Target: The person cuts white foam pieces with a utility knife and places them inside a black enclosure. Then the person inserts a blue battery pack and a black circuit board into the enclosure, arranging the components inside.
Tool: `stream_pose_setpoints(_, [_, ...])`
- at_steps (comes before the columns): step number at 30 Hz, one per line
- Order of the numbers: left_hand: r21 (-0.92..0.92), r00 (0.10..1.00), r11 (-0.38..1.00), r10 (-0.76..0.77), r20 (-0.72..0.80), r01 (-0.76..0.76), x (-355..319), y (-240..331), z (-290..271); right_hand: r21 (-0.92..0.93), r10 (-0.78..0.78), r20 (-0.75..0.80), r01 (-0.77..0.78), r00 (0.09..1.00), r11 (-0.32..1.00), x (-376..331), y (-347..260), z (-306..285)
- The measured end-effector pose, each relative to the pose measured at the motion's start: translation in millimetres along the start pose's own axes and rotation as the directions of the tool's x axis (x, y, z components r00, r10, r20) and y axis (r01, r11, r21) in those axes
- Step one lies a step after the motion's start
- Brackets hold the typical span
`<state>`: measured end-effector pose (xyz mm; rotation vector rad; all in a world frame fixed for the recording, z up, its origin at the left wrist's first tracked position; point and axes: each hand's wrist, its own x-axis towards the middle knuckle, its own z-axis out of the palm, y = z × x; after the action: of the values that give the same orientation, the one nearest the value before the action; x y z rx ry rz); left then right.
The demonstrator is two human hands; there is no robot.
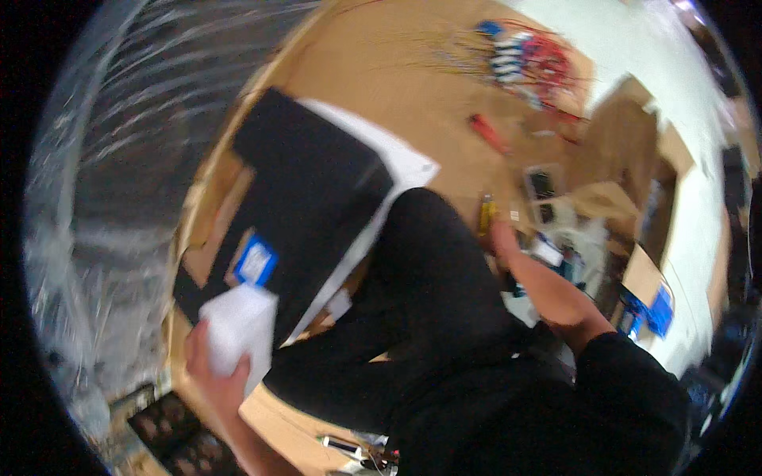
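My left hand (213, 366) is wrapped round a white foam-like block (238, 321) at the lower left. The block is held over the near corner of a large black sheet (317, 174). Beside the block's far end is a blue square with a white middle (255, 260); whether it touches the block I cannot tell. White shows along the black sheet's edge (397, 155). On the far side of my bent knee, my right hand (502, 236) is closed at the near end of a slim yellow-and-black tool (486, 213). Blur hides its separate fingers.
Brown cardboard (381, 63) covers the floor. A red tool (487, 132) lies on it, below a bundle of red wires (548, 63). An open cardboard box (627, 135) stands at right; clear plastic sheeting (127, 159) hangs at left. Small parts (567, 246) lie by my right forearm.
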<state>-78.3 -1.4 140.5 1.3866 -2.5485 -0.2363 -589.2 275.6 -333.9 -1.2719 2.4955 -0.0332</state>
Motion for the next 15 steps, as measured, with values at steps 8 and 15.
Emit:
stream_pose_setpoints(8, [-0.142,0.997,0.990,-0.005,-0.081,-0.006,-19.1,1.9,-12.5,0.914,0.327,0.393,-0.403,0.859,-0.040,-18.6,-71.4,-127.1])
stream_pose_setpoints(15, [-0.164,0.992,0.986,-0.010,-0.124,-0.011,-25.6,12.2,-19.1,0.938,0.083,0.173,-0.138,0.981,-0.317,-76.4,-138.1,-284.2])
